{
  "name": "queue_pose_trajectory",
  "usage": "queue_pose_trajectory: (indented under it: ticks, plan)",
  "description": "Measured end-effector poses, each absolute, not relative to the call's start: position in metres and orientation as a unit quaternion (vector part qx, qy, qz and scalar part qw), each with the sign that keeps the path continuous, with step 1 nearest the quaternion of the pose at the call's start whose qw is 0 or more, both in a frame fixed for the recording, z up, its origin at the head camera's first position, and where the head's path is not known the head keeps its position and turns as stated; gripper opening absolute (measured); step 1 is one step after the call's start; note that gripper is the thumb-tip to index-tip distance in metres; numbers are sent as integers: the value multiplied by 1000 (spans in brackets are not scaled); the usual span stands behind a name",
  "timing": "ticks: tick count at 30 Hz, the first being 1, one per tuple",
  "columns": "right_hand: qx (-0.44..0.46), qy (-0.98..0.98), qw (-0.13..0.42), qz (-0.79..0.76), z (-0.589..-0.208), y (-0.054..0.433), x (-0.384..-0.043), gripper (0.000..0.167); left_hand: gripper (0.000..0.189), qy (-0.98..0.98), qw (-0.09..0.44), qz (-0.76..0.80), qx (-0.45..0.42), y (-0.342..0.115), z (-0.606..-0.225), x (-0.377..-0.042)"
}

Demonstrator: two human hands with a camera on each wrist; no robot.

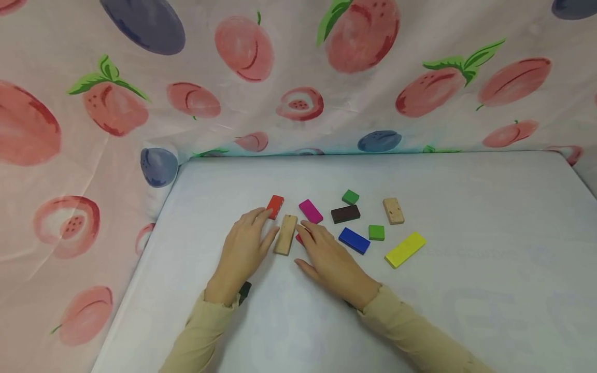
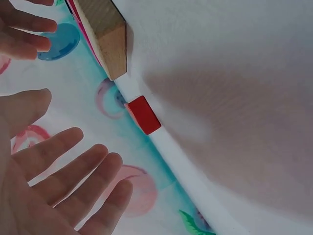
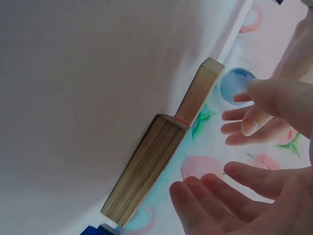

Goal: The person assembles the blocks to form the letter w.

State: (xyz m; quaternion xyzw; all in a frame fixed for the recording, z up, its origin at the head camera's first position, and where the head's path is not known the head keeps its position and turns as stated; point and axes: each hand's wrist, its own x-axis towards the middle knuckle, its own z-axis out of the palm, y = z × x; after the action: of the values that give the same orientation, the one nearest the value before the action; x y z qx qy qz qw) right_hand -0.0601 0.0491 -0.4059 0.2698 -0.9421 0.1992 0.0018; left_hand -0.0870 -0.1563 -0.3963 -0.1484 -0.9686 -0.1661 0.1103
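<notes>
My left hand [image 1: 242,247] is held over the table with its fingers spread, fingertips right by a red block [image 1: 275,206]. In the left wrist view its fingers hang loose beside the red block [image 2: 143,115], with nothing between them. A long bare-wood block [image 1: 285,235] lies between the two hands. My right hand [image 1: 332,263] reaches in from the right, fingers relaxed, over a pinkish-red block [image 1: 300,239] that it mostly hides. In the right wrist view, two wood-sided blocks, a longer one [image 3: 145,170] and a narrower one [image 3: 199,93], stand end to end beside that hand.
Beyond the right hand lie a magenta block [image 1: 311,211], dark brown block [image 1: 345,214], blue block [image 1: 354,241], two green squares [image 1: 376,232], a wooden block [image 1: 394,211] and a yellow block [image 1: 405,249]. A dark piece [image 1: 244,292] shows beside the left wrist. Fruit-printed cloth [image 1: 298,67] hangs behind.
</notes>
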Motion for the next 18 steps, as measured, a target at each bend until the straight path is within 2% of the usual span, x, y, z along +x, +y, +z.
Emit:
queue_pose_trajectory:
  ticks: [18]
  plan:
    - [280,-930,-13,237,-406,33,-72,68,36,-969,103,-174,-146,-157,-401,-101]
